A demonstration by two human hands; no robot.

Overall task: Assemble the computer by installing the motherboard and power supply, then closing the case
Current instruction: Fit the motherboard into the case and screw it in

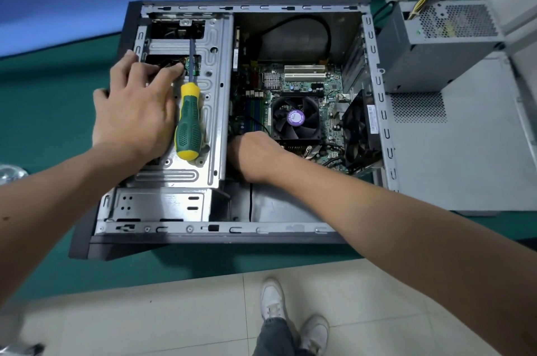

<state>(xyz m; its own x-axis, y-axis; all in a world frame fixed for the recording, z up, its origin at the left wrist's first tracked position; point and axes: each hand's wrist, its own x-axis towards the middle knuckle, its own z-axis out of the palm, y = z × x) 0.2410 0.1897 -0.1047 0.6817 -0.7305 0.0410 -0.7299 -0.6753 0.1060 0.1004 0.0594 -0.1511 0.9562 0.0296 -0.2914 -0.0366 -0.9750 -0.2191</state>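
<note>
While the case [220,236] lies open on its side, the board [302,85] already sits flat on its floor, fan [295,119] up. My left hand [133,114] rests on the drive cage [215,88], fingers spread and straight, tips at the cage's cutout beside the screwdriver [189,120] lying there. My right hand [255,155] reaches down at the board's near edge; its fingers are hidden under the knuckles, so I cannot tell what they grip, if anything.

I judge the board stiff but fragile: I should hold it by its bare edges, never by the fan or the slots. The supply [436,48] stands outside, just right of the case, next to the side panel [465,158]. It looks heavy and rigid, a sheet-metal box; I would take it with both hands by its flat sides, minding its cables.
</note>
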